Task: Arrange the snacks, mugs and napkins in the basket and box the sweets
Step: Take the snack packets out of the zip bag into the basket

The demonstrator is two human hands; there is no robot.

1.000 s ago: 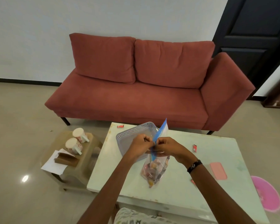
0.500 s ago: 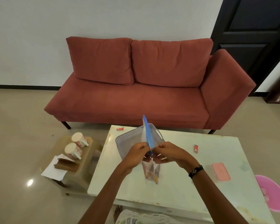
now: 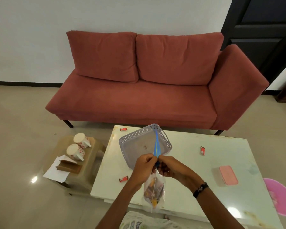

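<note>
My left hand (image 3: 144, 168) and my right hand (image 3: 171, 167) both pinch the blue-topped clear snack bag (image 3: 153, 189), which hangs above the white table (image 3: 188, 187). Its blue strip stands edge-on over the grey perforated basket (image 3: 130, 141), which lies behind my hands with nothing in it. Three small red sweets lie on the table: one (image 3: 123, 129) at the far left corner, one (image 3: 123, 179) left of my arm, one (image 3: 203, 150) to the right. A pink-lidded box (image 3: 228, 175) sits at the right. Two white mugs (image 3: 78, 146) and napkins (image 3: 56, 171) with a brown holder (image 3: 68, 166) rest on a stool.
A red sofa (image 3: 147, 90) stands behind the table. The low brown stool (image 3: 92, 164) is at the table's left. A pink bowl (image 3: 281, 200) lies on the floor to the right. A dark door (image 3: 262, 30) is at the far right.
The snack bag has turned edge-on to me and dropped lower, its blue top now pointing away over the basket. Both hands stay pinched on it. The camera has tilted down a little.
</note>
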